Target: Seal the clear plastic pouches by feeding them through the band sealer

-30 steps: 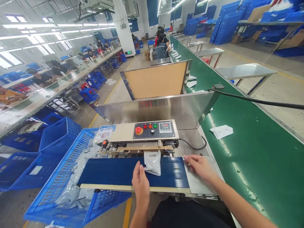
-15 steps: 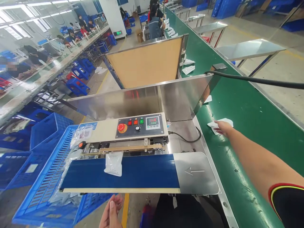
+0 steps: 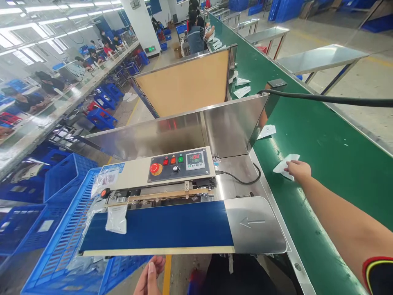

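Factory floor, long green conveyor belt [image 3: 325, 143] running up the right of the frame. Right hand [image 3: 297, 169] reaches out over it, fingers close together, tips on a flat white packet [image 3: 284, 167]; can't tell if pinched or only touched. Contact sits at the packet's near edge, palm low over the belt, so the packet lies flat and unfolded.

Left hand [image 3: 149, 278] at bottom edge, partly cropped, fingers loosely apart, nothing visible in them. Nearest thing is the cream lip of a dark blue feed belt [image 3: 172, 229].

Clear plastic bag [image 3: 116, 219] lies on that blue belt, lower left of centre, just below a beige band sealer [image 3: 181, 172] with a red stop button [image 3: 156, 169]. Brushed steel plate with an arrow [image 3: 254, 224] at the belt's right end.

In the way: steel conveyor rail [image 3: 294, 258] between right arm and sealer; black cable [image 3: 325, 98] above the green belt. Second white packet [image 3: 266, 131] further up. Blue plastic crate [image 3: 58, 246] lower left. Co-worker [image 3: 195, 39] at top.
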{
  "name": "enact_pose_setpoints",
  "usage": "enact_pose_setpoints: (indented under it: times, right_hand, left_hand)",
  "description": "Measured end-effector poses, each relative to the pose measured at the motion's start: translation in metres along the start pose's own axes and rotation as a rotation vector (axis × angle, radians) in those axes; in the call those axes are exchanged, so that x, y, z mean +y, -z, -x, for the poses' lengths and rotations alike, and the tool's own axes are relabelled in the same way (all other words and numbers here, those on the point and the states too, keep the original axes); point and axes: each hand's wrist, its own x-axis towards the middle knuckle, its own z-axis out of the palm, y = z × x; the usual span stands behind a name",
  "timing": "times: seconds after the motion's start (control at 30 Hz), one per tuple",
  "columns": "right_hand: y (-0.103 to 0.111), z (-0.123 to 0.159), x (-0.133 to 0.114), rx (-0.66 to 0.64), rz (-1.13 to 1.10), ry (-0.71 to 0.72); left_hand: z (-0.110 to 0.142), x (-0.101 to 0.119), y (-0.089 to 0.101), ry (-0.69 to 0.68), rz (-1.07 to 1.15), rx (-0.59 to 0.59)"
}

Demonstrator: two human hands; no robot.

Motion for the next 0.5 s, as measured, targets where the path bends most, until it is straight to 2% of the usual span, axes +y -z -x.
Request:
enact_pose_setpoints:
  times: [0.1,0.2,0.33,0.4,0.43,0.5]
  right_hand:
    - [0.005,0.019,-0.006,0.037,-0.073,-0.049]
    - [0.016,0.06,-0.016,0.125,-0.134,0.03]
    - [0.042,0.155,-0.028,0.191,-0.313,0.284]
    - [0.055,0.212,-0.034,0.202,-0.31,0.338]
    - [0.06,0.239,-0.037,0.161,-0.306,0.348]
    - [0.064,0.286,-0.041,-0.019,-0.327,0.408]
  left_hand:
    - [0.001,0.001,-0.005,-0.078,-0.015,-0.084]
    - [0.009,0.005,-0.022,-0.188,-0.027,-0.236]
    - [0.04,0.029,-0.068,-0.372,-0.025,-0.499]
    - [0.062,0.05,-0.097,-0.459,-0.035,-0.663]
    - [0.073,0.061,-0.112,-0.488,-0.032,-0.732]
    - [0.092,0.081,-0.137,-0.508,-0.007,-0.878]
